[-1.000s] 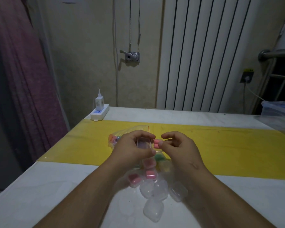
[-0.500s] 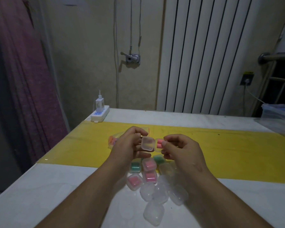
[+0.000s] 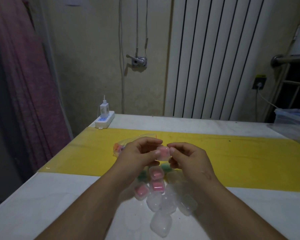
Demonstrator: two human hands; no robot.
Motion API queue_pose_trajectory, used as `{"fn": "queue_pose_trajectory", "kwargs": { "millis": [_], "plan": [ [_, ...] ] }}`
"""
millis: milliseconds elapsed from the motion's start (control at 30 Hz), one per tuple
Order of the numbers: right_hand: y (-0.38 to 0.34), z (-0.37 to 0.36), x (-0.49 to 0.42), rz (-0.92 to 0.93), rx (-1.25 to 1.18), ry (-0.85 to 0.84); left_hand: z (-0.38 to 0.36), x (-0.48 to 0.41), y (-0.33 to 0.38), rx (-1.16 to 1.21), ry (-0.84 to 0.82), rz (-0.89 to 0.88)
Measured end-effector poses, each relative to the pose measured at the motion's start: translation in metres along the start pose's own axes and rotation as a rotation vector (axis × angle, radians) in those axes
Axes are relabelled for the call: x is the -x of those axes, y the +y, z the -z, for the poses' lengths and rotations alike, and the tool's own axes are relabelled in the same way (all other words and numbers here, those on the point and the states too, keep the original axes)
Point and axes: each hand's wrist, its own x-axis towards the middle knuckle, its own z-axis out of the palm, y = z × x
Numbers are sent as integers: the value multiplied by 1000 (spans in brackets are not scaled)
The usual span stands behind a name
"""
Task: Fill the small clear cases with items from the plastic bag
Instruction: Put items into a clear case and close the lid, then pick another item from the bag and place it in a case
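A small clear case with a pink item inside [image 3: 162, 153] is held above the table between both hands. My left hand [image 3: 139, 154] pinches its left side and my right hand [image 3: 189, 158] pinches its right side. Below them lie several cases on the table: pink-filled ones [image 3: 156, 185], green-filled ones [image 3: 165, 166] partly hidden by my hands, and empty clear ones [image 3: 160, 224]. The plastic bag [image 3: 119, 147] with coloured items lies behind my left hand, mostly hidden.
The white table [image 3: 59, 196] has a yellow strip [image 3: 249, 160] across it. A white power strip with a charger [image 3: 104, 120] sits at the far left corner. A clear plastic container [image 3: 291, 120] stands at the far right edge.
The open case in my left hand and the pink item in my right hand have come together. The pink item now sits inside the case, with both hands on it.
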Motion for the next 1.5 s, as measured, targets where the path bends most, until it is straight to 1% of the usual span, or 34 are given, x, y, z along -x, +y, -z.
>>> {"fn": "queue_pose_trajectory", "kwargs": {
  "millis": [67,133,233,333,400,433,533,667,733,833,967,1033,1100,1167,1233,1300,1400,1500],
  "plan": [
    [-1,-2,0,-28,-51,-29,1,-1,0,1,30,-11],
    [-1,-3,2,-19,-27,-46,2,-2,-2,-3,43,-28],
    [0,-2,0,34,108,48,2,-5,-3,15,73,-58],
    [-1,5,-6,51,156,157,3,-8,-5,-48,251,-84],
    [1,10,-11,65,212,169,5,-9,-9,-143,364,-84],
    [3,11,-14,61,243,153,9,-10,-12,-231,407,-89],
    [7,12,-23,-31,334,108,25,-17,-16,-577,475,-123],
    [11,9,-34,-102,552,92,36,-19,-15,-768,544,-80],
    [12,4,-38,-138,623,75,37,-20,-16,-830,545,-54],
    [11,-3,-45,-182,697,36,40,-23,-17,-816,534,-17],
    [7,-14,-50,-284,873,-95,45,-24,-17,-779,565,38],
    [5,-18,-53,-280,930,-98,48,-25,-20,-748,580,56],
    [3,-22,-57,-190,910,-81,48,-26,-23,-749,579,64],
    [-1,-31,-59,-85,854,-99,47,-27,-24,-769,579,62],
    [-2,-41,-64,-35,793,-116,47,-27,-24,-777,587,54],
    [2,-50,-68,-18,755,-133,48,-26,-24,-798,595,34],
    [9,-62,-76,-7,761,-182,50,-26,-27,-817,618,47],
    [11,-69,-82,-48,702,-210,52,-28,-31,-797,613,90]
  ]
}}
